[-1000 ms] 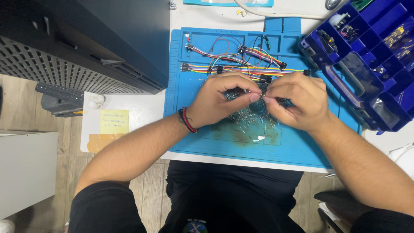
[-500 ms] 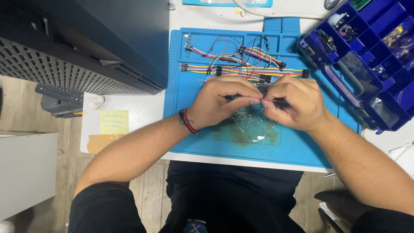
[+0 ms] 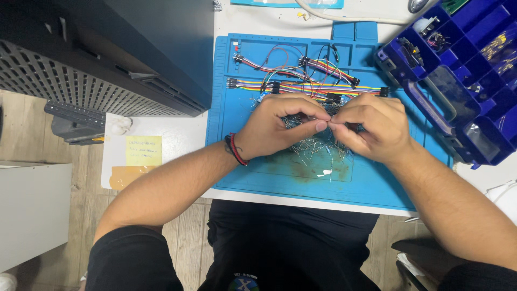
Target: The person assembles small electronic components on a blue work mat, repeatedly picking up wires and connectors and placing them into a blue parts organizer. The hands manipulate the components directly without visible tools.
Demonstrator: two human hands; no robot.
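My left hand (image 3: 280,126) and my right hand (image 3: 369,128) meet fingertip to fingertip over a blue work mat (image 3: 280,178). Between the pinched fingers of both hands is a small thin-legged electronic part (image 3: 329,123), too small to name more exactly. Under the hands lies a loose heap of several similar wire-legged parts (image 3: 318,151). A red and black band is on my left wrist. Bundles of coloured jumper wires (image 3: 301,81) lie on the mat just beyond the hands.
A blue compartment box (image 3: 458,81) with small parts stands open at the right. A large black perforated case (image 3: 102,59) fills the left. A yellow sticky note (image 3: 143,151) lies on the white table by the mat's left edge.
Both hands stay pinched together over the heap; they have shifted slightly and the fingertips have closed up on the small part.
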